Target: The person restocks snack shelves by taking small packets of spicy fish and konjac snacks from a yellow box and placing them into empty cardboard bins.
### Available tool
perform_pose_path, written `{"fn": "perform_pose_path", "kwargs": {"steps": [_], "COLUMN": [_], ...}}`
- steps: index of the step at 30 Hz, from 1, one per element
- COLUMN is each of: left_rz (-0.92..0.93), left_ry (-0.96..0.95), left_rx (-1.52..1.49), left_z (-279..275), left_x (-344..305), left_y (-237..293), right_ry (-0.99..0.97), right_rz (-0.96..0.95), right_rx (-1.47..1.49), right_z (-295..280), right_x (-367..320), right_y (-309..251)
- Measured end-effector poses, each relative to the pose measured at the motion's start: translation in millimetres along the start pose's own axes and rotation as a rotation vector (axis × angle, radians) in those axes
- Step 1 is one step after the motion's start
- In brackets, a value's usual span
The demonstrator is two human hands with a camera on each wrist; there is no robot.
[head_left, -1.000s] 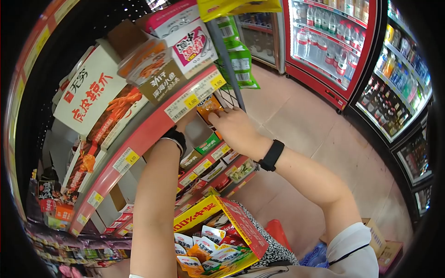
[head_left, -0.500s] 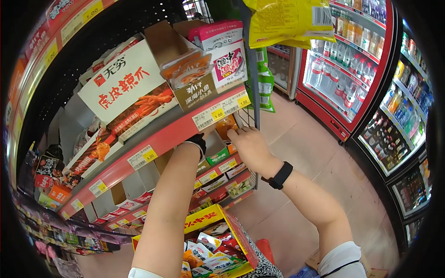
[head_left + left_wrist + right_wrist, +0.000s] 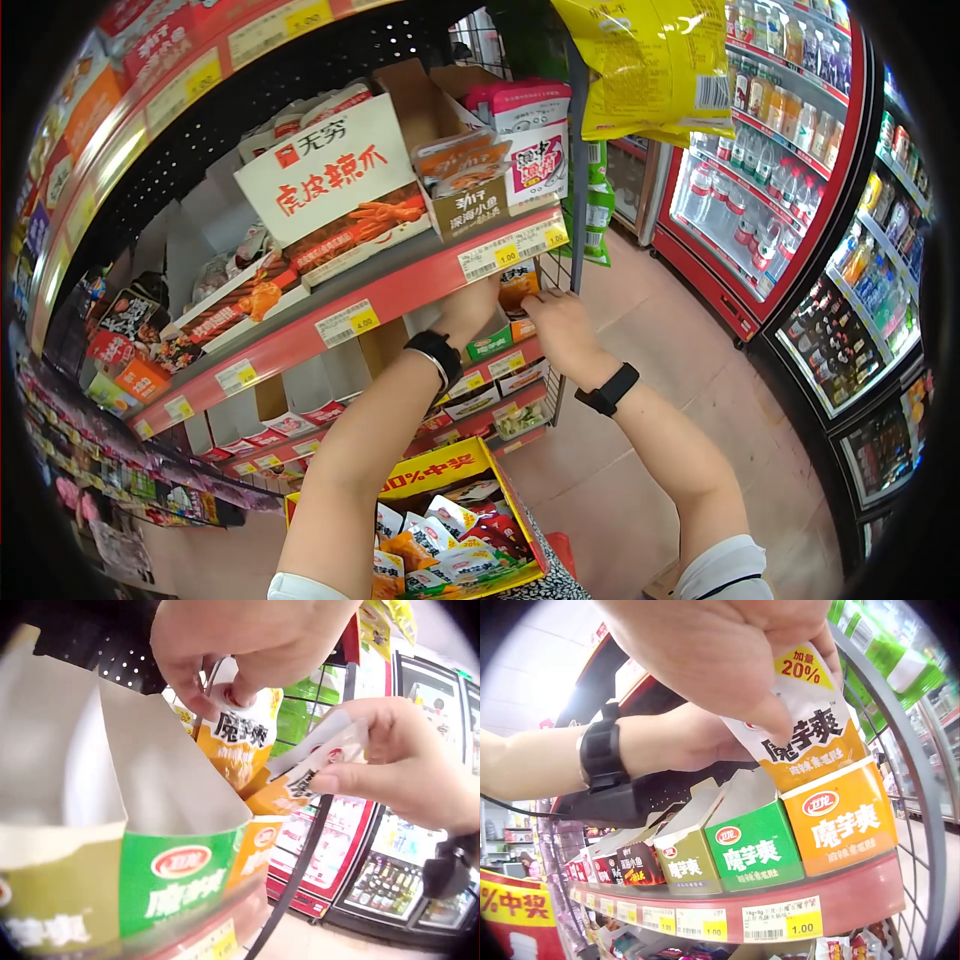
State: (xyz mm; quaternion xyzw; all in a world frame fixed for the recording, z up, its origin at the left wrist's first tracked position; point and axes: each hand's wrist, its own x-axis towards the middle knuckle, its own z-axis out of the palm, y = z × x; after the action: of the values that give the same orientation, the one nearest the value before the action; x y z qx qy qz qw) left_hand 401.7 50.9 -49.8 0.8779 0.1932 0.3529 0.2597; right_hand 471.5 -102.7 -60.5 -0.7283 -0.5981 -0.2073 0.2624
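In the left wrist view, my left hand (image 3: 247,637) pinches a white and orange snack packet (image 3: 238,739) above an orange box (image 3: 253,851). My right hand (image 3: 412,757) grips another such packet (image 3: 300,776) between thumb and fingers, beside it. The right wrist view has my right hand (image 3: 727,660) holding a packet (image 3: 806,727) over the orange box (image 3: 840,817); the left hand's fingers are hidden behind it. A green box (image 3: 751,840) stands next to the orange one. In the head view, the left hand (image 3: 470,312) reaches under the upper shelf, the right hand (image 3: 562,330) at its end.
A yellow-edged carton (image 3: 440,462) of mixed packets sits low in front of the body. Boxed snacks line the upper shelf (image 3: 290,345). Yellow bags (image 3: 655,75) hang at the shelf's end, beside its wire side (image 3: 911,761). Drink fridges (image 3: 760,180) stand to the right.
The head view has shifted, so the shelf and fridges sit farther right. More of the left hand's wrist shows, and an orange packet stays beside the right hand's fingers.
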Motion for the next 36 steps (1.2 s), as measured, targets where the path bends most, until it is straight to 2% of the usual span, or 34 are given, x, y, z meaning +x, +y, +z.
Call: {"fn": "perform_pose_path", "kwargs": {"steps": [2, 4, 6, 7, 9, 10, 12, 16, 18, 22, 23, 27, 28, 30, 34, 36], "left_rz": [-0.053, -0.002, 0.077, 0.081, -0.019, -0.014, -0.268, -0.318, -0.475, -0.597, -0.623, -0.703, -0.647, -0.649, -0.663, -0.553], "left_ry": [-0.008, 0.067, 0.218, 0.228, 0.274, 0.283, 0.234, 0.3, 0.31, 0.278, 0.298, 0.282, 0.295, 0.313, 0.375, 0.339], "left_rx": [0.155, 0.157, -0.217, -0.218, -0.48, -0.48, -0.551, -0.755, -0.845, -0.804, -0.798, -0.561, -0.526, -0.48, -0.499, -0.411], "left_z": [-7, -13, -19, -22, -29, -33, -42, -79, -104, -159, -172, -222, -230, -249, -270, -277], "left_x": [-9, -17, -26, -32, -46, -55, -76, -105, -119, -152, -160, -194, -203, -219, -249, -265], "left_y": [11, 17, 23, 25, 24, 23, 19, 29, 32, 32, 37, 32, 23, 25, 28, 15], "right_ry": [0.043, 0.047, 0.007, 0.011, 0.021, 0.025, 0.107, 0.212, 0.283, 0.278, 0.3, 0.29, 0.268, 0.247, 0.123, 0.064], "right_rz": [-0.021, -0.032, 0.046, 0.037, 0.035, 0.027, -0.061, -0.13, -0.143, -0.095, -0.035, 0.09, 0.139, 0.064, 0.073, 0.077], "right_rx": [0.008, 0.024, 0.012, 0.008, 0.019, 0.018, 0.044, -0.012, -0.036, 0.069, 0.136, 0.338, 0.384, 0.381, 0.498, 0.529], "right_z": [4, 2, -3, -4, -7, -10, -16, -46, -62, -93, -100, -121, -122, -122, -127, -127], "right_x": [-2, -4, -6, -7, -9, -10, -12, -17, -21, -34, -38, -46, -49, -51, -55, -55], "right_y": [5, 4, 1, 2, 5, 5, 5, -2, -6, -16, -21, -45, -50, -56, -90, -102]}}
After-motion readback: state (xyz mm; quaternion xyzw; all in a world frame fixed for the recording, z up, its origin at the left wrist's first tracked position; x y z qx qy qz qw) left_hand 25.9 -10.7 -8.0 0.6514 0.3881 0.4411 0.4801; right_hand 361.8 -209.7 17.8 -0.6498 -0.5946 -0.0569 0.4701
